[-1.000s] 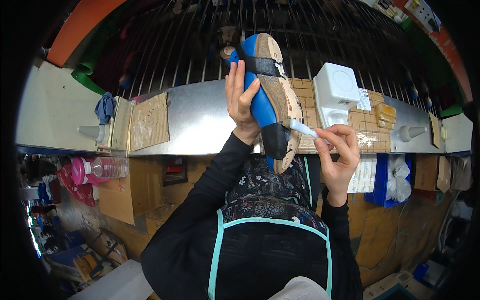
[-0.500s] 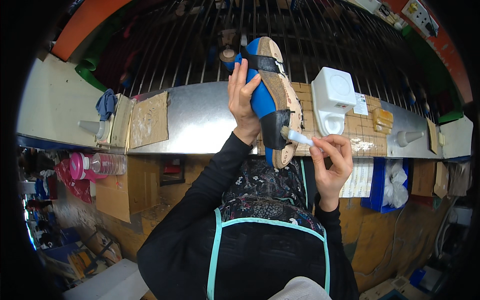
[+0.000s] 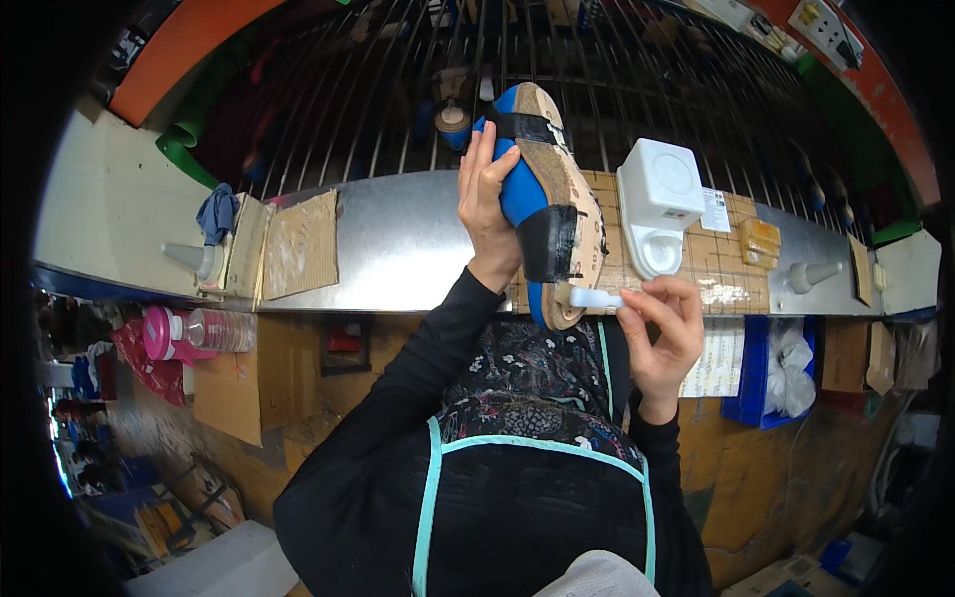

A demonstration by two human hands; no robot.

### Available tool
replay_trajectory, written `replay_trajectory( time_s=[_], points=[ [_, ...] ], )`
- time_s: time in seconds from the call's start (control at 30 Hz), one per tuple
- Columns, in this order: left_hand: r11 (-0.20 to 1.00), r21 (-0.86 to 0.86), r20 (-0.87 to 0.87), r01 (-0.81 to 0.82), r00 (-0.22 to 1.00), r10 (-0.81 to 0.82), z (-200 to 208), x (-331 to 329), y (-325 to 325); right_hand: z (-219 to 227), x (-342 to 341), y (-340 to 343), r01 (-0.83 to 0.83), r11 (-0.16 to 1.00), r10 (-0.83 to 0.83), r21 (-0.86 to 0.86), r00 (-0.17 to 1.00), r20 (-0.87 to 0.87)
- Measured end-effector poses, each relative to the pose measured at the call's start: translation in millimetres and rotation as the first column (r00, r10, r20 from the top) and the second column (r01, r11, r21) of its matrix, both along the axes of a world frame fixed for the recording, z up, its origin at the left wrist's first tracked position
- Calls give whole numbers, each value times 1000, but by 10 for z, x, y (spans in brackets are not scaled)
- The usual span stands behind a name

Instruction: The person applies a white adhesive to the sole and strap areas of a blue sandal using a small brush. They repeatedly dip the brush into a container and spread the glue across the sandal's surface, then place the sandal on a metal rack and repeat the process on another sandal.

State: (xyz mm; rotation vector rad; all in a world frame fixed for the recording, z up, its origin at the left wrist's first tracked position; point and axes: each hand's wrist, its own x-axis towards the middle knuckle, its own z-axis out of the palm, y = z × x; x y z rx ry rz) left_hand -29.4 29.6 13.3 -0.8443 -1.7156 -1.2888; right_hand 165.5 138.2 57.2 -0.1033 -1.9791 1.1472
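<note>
My left hand (image 3: 489,204) grips a blue shoe last (image 3: 521,189) from its left side, the thumb and fingers pressed to it. Black straps (image 3: 546,244) wrap over the last, and a tan insole (image 3: 582,204) covers its underside, which faces right and up. Between the thumb and fingers of my right hand (image 3: 665,338) is a small white-handled brush (image 3: 595,298). The bristles meet the lower end of the insole, just below the wider strap. Part of the last lies hidden behind my left fingers.
A white glue dispenser (image 3: 661,199) stands on cardboard (image 3: 726,269) at the right of the metal bench (image 3: 383,229). Yellow blocks (image 3: 760,243) sit beside it. Beyond the bench runs a rack of metal bars (image 3: 398,109), with another blue last (image 3: 453,126). Under the bench hangs a blue bin (image 3: 754,383).
The brush has moved down along the insole, from beside the wider strap to the lower end. My right hand shifts slightly down; the left keeps its grip.
</note>
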Motion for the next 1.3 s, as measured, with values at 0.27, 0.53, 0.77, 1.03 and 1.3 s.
replay_trajectory(
  time_s=[0.27, 0.53, 0.77, 1.03, 1.3],
  points=[
    [998, 30, 216, 49, 975, -55, -33, 72, 30, -9, -89, -33, 0, 976, 25, -219, 994, 109],
    [999, -33, 252, 19, 968, -10, -100, 33, -21, -48, 146, -138, -33, 958, 77, -284, 986, 145],
    [995, -98, 218, -37, 974, 57, -131, 58, -41, -67, 120, -205, 57, 943, 9, -329, 981, 194],
    [986, -132, 179, -97, 976, 120, -154, 58, -62, -68, 43, -197, 164, 973, -130, -163, 971, 200],
    [986, -147, 197, -81, 974, 110, -147, 39, -68, -77, -6, -173, 209, 978, -209, 12, 974, 83]
  ],
)
